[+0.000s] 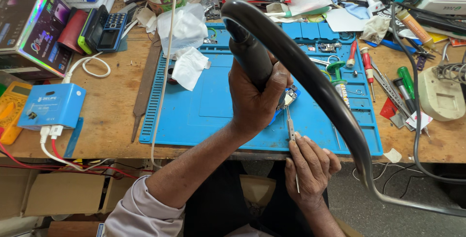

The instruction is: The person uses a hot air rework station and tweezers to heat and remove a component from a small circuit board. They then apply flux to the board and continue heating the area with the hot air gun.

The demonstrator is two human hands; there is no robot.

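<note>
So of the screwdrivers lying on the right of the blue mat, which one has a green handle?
The green-handled screwdriver lies farthest right, on the bare wood just off the blue mat; the two red-handled screwdrivers lie nearer the mat's edge.

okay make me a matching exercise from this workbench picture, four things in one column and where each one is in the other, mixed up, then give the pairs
Things:
1. hot-air handle
2. tweezers
3. red screwdrivers
4. light blue box

Places:
A. far left of the bench, cables plugged in
B. gripped in the left hand
C. lying on the right part of the blue mat
D. held in the right hand

Pairs: 1-B, 2-D, 3-C, 4-A
</note>
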